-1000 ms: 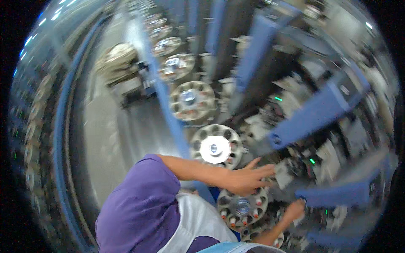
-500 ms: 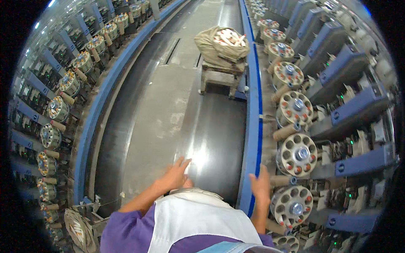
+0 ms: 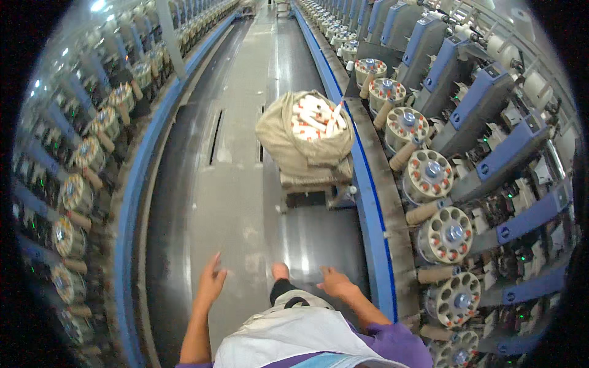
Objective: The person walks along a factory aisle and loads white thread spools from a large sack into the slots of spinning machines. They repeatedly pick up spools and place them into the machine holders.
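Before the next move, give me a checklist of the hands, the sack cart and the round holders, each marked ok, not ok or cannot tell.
1. Left hand unloaded: ok, nothing held, fingers extended.
2. Right hand unloaded: ok, no object visible in it.
3. Sack open at the top: ok, white bobbins show in its mouth.
4. Hand contact with the cart: not ok, it stands ahead, touched by neither hand.
5. Round holder on the right full: not ok, several pockets look dark and empty.
6. Cart wheels locked: cannot tell, no lock is visible.
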`<control>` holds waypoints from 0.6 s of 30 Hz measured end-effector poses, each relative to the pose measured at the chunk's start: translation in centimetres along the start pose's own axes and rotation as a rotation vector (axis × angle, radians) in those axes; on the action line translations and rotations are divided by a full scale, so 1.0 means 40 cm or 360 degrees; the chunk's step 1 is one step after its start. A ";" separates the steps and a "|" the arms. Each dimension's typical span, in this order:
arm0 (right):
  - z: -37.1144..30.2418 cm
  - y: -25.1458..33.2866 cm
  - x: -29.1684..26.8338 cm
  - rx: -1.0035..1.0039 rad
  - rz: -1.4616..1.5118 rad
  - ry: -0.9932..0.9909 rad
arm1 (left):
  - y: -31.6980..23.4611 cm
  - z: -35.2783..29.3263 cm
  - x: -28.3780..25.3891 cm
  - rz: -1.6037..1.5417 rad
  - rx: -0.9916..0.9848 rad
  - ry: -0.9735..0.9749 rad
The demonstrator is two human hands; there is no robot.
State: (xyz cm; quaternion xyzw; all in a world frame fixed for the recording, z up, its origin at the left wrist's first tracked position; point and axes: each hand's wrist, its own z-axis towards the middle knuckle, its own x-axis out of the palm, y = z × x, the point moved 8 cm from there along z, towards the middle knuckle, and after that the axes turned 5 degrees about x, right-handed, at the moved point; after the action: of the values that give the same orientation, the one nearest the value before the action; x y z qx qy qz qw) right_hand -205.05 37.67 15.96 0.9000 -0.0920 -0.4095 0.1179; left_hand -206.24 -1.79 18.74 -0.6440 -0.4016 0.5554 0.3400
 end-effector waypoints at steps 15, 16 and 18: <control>1.116 1.024 -0.728 -0.1199 0.0000 -0.0194 | 0.601 0.740 -0.538 0.0281 -0.1339 -0.0002; 1.183 1.034 -0.788 -0.1189 0.0070 -0.0333 | 0.596 0.878 -0.584 0.0294 -0.1254 0.0030; 1.325 1.029 -0.838 -0.0944 -0.0009 -0.0198 | 0.555 1.196 -0.694 0.0363 -0.0992 0.0086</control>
State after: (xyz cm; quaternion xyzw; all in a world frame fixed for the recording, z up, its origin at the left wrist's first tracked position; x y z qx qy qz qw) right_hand -269.81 -0.11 18.03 0.7996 0.0271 -0.4732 0.3687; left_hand -252.11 -36.92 4.15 -0.7723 -0.4682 0.4232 0.0727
